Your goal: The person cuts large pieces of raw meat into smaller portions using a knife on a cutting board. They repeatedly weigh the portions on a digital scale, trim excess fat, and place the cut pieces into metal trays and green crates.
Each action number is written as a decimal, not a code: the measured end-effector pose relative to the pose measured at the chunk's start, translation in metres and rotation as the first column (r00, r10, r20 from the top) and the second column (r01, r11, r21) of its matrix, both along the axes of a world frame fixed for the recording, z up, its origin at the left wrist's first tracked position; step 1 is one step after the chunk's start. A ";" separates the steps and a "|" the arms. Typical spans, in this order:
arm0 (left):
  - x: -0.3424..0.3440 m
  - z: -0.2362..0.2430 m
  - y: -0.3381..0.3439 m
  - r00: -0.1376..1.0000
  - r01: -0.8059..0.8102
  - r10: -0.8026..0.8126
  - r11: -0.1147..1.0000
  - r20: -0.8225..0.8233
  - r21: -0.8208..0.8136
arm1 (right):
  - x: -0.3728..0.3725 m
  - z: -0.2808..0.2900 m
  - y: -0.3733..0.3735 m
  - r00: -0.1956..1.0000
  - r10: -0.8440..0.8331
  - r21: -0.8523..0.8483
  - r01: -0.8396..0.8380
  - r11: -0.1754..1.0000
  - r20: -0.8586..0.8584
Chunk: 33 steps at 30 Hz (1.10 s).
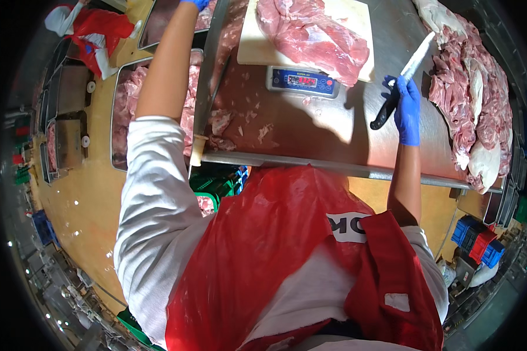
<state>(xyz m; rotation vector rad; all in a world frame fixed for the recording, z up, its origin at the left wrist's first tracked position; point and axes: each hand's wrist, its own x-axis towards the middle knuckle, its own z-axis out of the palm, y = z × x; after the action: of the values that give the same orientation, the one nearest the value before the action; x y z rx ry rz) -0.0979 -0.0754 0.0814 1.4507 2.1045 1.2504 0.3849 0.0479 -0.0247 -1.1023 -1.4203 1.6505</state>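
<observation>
1. Presently, a knife (405, 76) is held in the closed right hand (407, 111), blade up, above the steel table (310, 134).
2. The left hand (194, 4) is cut off at the frame's top edge; its grip cannot be told.
3. The meat slab (313, 36) is kept on the scale (303, 81); the blade is best kept pointed away.

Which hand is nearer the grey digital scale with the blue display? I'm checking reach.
Right. The right hand, gripping a black-handled knife, is just right of the scale; the left hand reaches far up-left, beyond it.
</observation>
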 end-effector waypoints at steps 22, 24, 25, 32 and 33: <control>0.045 -0.129 0.124 0.832 0.215 -0.219 0.974 0.509 0.068 | -0.107 -0.003 -0.034 0.897 0.435 0.163 -0.442 0.882 0.078; 0.043 -0.128 0.138 0.818 0.204 -0.248 0.969 0.518 0.142 | -0.108 -0.003 -0.049 0.861 0.508 0.033 -0.508 0.860 0.022; 0.039 -0.119 0.143 0.917 0.104 -0.133 0.990 0.376 0.097 | -0.105 -0.006 -0.051 0.867 0.498 0.071 -0.496 0.866 -0.018; 0.029 -0.079 0.028 0.999 -0.034 0.033 0.999 -0.030 -0.029 | -0.009 0.001 -0.009 0.988 0.103 0.000 -0.104 0.995 0.114; 0.046 -0.084 0.002 0.993 -0.081 0.072 0.992 -0.089 -0.097 | 0.001 -0.004 -0.003 0.971 0.096 0.062 -0.112 0.992 0.220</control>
<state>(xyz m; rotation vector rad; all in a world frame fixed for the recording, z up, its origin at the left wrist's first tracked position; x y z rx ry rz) -0.0517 -0.0734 -0.0028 1.4163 2.2639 1.1100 0.3857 0.0447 -0.0284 -1.2137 -1.6904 1.5728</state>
